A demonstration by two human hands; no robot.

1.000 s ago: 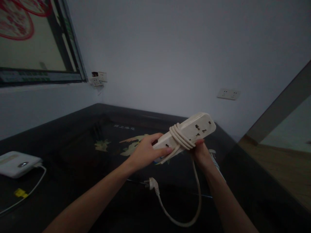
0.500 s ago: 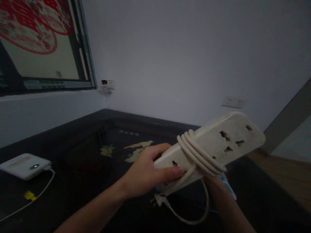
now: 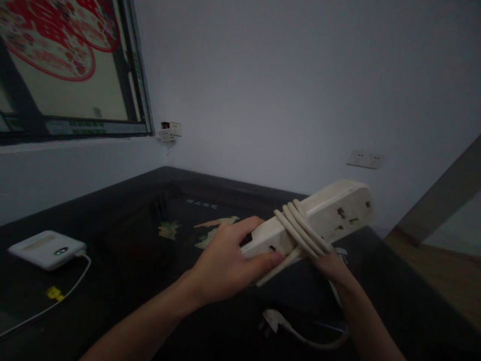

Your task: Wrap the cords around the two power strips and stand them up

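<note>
A white power strip (image 3: 332, 215) is held up over the dark table, tilted with its far end raised to the right. Its cord (image 3: 300, 225) is wound round the middle in several loops. My left hand (image 3: 233, 263) grips the near end, thumb across the socket face and fingers behind. My right hand (image 3: 330, 265) is at the lower side of the strip, by the loops; its fingers are hidden behind the strip. A free length of cord hangs near the right wrist, ending in a plug (image 3: 272, 321) low above or on the table, I cannot tell which.
On the left of the black table (image 3: 124, 200) lies a white device (image 3: 47, 250) with a white cable (image 3: 75, 288) bearing a yellow tag. Wall sockets (image 3: 364, 159) are at the right, others (image 3: 171, 131) in the corner by the window (image 3: 75, 95).
The power strip has turned, so its socket face shows more narrowly. My right hand has come up to the loops. The plug has swung down and right, away from the strip's near end.
</note>
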